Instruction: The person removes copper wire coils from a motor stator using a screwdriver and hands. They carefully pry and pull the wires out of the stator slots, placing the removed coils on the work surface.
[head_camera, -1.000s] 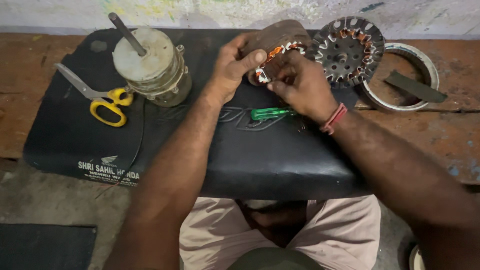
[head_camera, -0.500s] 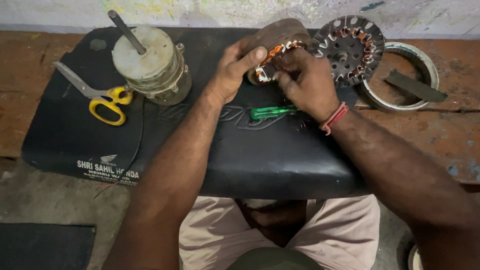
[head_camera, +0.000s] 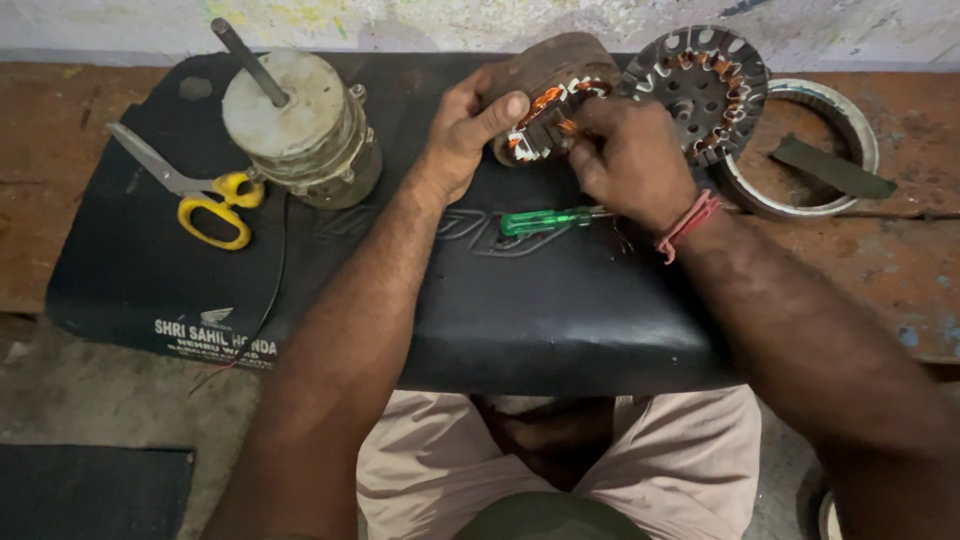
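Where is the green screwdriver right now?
In the head view the green screwdriver lies on the black seat cushion, just below the right hand and between the two forearms.

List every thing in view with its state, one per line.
Stator: tilted, held by left hand, right hand at its windings.
Scissors: lying open.
Screwdriver: lying flat, untouched.
Motor: upright, shaft up.
Second stator: lying flat.
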